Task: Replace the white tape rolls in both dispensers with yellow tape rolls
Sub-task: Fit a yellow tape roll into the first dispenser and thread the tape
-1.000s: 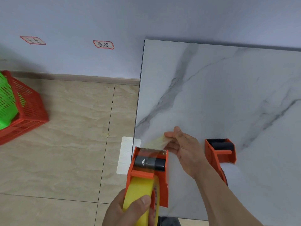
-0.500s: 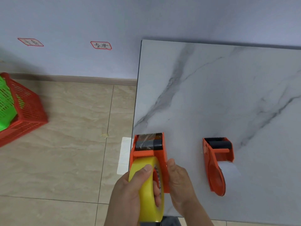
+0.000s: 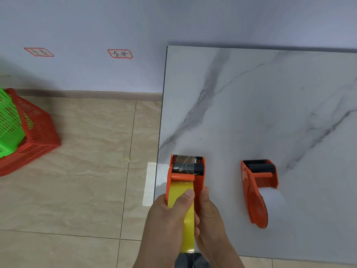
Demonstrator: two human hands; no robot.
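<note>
An orange tape dispenser [image 3: 199, 182] with a yellow tape roll [image 3: 185, 219] in it is held over the near left corner of the marble table [image 3: 260, 103]. My left hand [image 3: 166, 225] wraps the yellow roll with the thumb on top. My right hand [image 3: 210, 219] grips the dispenser's right side. Clear tape lies over its black roller, up to the toothed blade. A second orange dispenser [image 3: 255, 190] lies on its side on the table to the right, with a white tape roll [image 3: 272, 198] in it.
A red basket [image 3: 32, 136] with a green basket [image 3: 8, 120] inside stands on the tiled floor at far left. A white sheet [image 3: 149, 182] lies on the floor by the table's left edge. Two red-bordered labels are stuck on the wall.
My right hand let go of the tape end past the blade and came back to grip the dispenser's right side. The dispenser moved slightly forward; the tape now lies on the roller.
</note>
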